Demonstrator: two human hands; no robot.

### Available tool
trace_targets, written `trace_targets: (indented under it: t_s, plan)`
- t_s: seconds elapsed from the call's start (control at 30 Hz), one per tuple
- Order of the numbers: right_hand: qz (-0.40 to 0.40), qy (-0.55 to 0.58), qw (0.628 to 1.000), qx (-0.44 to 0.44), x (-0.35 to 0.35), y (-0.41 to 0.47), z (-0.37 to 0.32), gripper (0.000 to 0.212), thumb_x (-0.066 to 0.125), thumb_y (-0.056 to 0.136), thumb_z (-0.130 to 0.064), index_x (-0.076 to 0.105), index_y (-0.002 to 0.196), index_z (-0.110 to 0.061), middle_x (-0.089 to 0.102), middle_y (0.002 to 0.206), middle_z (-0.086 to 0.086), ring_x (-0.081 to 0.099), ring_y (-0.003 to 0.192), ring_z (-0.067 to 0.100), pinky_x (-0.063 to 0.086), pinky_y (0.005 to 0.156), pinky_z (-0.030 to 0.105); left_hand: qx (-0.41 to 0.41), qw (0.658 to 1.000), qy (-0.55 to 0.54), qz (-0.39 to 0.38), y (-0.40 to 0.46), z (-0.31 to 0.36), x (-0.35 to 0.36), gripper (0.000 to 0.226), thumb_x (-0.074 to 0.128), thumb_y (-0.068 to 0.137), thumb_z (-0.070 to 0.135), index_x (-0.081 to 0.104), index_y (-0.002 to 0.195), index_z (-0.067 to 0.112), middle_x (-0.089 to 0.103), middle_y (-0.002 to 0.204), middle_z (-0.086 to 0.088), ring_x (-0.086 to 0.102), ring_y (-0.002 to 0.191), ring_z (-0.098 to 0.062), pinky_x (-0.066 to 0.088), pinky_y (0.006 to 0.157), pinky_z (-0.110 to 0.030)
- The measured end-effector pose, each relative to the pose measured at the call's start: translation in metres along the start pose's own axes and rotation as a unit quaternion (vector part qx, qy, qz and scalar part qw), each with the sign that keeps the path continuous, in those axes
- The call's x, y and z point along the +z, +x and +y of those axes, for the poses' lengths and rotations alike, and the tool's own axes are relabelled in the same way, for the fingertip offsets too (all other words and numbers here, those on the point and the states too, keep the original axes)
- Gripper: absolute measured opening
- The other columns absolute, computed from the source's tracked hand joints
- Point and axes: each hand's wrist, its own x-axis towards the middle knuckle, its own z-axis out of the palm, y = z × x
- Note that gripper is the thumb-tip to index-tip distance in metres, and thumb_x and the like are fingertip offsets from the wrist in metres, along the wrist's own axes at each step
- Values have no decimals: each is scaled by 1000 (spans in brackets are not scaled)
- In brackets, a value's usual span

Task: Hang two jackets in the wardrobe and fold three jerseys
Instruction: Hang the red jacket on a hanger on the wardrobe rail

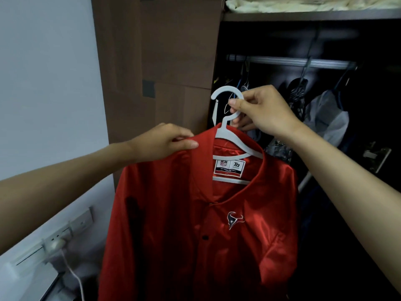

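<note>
Before the dark wardrobe (325, 40), right hand (263, 111) pinched the white plastic hanger (227, 127) hook; left hand (165, 141) gripped the glossy red satin jacket (195, 224) at its shoulder.

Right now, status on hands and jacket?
Right hand pinches white hanger hook. Left hand grips red jacket shoulder. Rail ahead, garments already hanging.

A shiny red jacket (195, 224), buttoned, hangs upright on a white hanger (227, 127) before the open wardrobe (303, 16).
</note>
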Motion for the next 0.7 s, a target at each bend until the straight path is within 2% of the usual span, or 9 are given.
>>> trace_targets:
  t_s: [0.1,0.2,0.3,0.4,0.57,0.7]
  plan:
    - [3,-11,1000,16,-11,-1,3,29,63,101,-27,73,92,-2,75,80,18,77,71,30,65,65,39,5,999,3,35,1,-11,-3,43,46,101,51,66,82,18,69,80,4,66,83,-3,47,82,-23]
    - [-1,-21,999,34,-14,-4,8,29,62,102,-28,72,93,-2,75,81,16,77,72,31,64,64,39,15,998,54,8,3,-20,-11,55,37,99,61,65,84,16,68,79,0,66,81,-12,48,83,-32]
    - [2,7,998,61,-18,-8,12,27,59,103,-27,69,87,-8,72,77,14,77,75,37,62,61,36,21,997,67,14,2,-26,-19,48,38,101,58,59,78,22,64,75,5,64,77,-6,51,80,-35]
    - [9,15,997,73,-20,-11,14,28,57,104,-26,68,83,-11,72,74,11,77,76,37,61,61,33,-10,999,47,1,3,-31,-24,50,39,100,60,61,78,21,65,76,4,64,79,-7,52,84,-40]
    - [22,29,998,60,-25,-9,-1,29,57,104,-24,66,80,-12,69,70,12,75,62,23,59,56,27,-43,999,18,-7,8,-19,-15,49,40,84,80,64,96,39,70,91,17,65,92,1,52,91,-38]
    - [41,71,996,27,-34,-11,-17,21,59,103,-25,65,90,-9,67,79,18,73,62,19,61,66,28,11,998,-54,31,16,-12,-16,39,49,90,66,64,87,30,67,83,8,63,81,-2,49,81,-32]
